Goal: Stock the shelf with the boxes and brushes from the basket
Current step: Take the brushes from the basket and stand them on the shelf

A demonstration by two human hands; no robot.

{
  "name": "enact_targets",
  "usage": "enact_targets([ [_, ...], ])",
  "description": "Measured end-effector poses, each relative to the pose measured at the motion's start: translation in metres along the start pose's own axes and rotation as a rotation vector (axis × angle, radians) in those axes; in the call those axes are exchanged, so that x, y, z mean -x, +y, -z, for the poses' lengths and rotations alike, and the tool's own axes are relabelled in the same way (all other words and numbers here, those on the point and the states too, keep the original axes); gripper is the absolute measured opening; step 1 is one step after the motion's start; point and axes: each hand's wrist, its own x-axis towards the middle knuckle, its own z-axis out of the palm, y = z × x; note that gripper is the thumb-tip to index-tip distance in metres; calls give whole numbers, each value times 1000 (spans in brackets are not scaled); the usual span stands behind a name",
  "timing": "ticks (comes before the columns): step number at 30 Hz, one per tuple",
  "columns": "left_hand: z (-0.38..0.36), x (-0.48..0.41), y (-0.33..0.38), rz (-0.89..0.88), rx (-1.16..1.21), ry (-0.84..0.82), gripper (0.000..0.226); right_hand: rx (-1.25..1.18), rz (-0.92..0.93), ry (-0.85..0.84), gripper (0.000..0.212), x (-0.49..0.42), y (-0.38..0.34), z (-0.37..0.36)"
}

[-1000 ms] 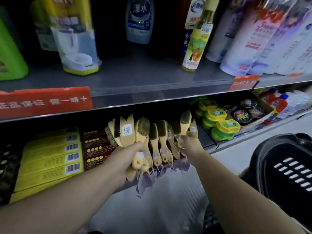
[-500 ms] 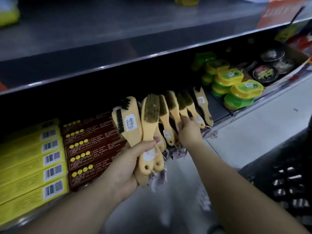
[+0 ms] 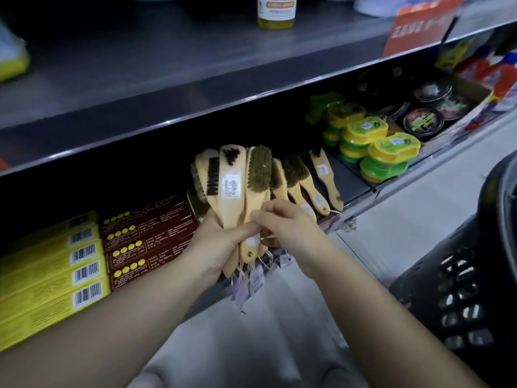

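Gripping entry: bundle of pale wooden-handled brushes (image 3: 232, 189), held upright in the left hand (image 3: 218, 247), whose fingers curl round the handles just in front of the lower shelf (image 3: 352, 186). Handles are smooth, flat and light yellow, drilled at the end. Bristles are short and stiff, some black, some olive, and white barcode stickers sit on the wood. Paper tags (image 3: 251, 278) hang on strings below the fist. The right hand (image 3: 288, 222) meets the bundle, its thumb and forefinger pinching the handle of the olive-bristled brush (image 3: 258, 175) at the front. Further loose brushes (image 3: 326, 175) lie flat on the lower shelf just right of the bundle, heads inward and handles toward the edge. To the left are stacked yellow cardboard boxes (image 3: 56, 275) with barcodes, then dark red boxes (image 3: 148, 233) with yellow dots. To the right are green-and-yellow oval tubs (image 3: 386, 152) and round black tins (image 3: 422, 121). The upper shelf (image 3: 167, 79) is grey metal. A black plastic basket (image 3: 461, 289) with slotted walls stands at lower right. Half a second earlier the right hand rested among the loose brushes on the shelf; it has since come back to the bundle, which the left hand keeps gripping.
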Motion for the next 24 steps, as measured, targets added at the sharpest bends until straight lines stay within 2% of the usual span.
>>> enact_targets([
  [3, -7, -13, -8, -30, -90, 1, 62, -160, -94, 1, 16, -9, 7, 6],
  [7, -19, -17, -18, -16, -98, -29, 69, -294, -91, 42, 10, -15, 19, 14],
  [9, -18, -17, -24, 9, -49, -22, 65, -303, -105, 19, 3, -15, 24, 13],
  [12, -15, -14, -28, 22, -17, -35, 53, -314, -135, 13, 11, -16, 29, 9],
  [16, -11, -15, -23, 57, 48, -61, 58, -403, -158, 46, 21, -20, 29, 9],
  [20, -7, -15, -22, 93, 78, -21, 46, -432, -115, 18, 12, -23, 30, 12],
  [22, -4, -15, -21, 106, 74, 19, 36, -430, -78, 98, 12, -27, 30, 18],
  [24, 1, -16, -19, 136, 79, 51, 32, -334, -41, 286, 18, -36, 30, 28],
])
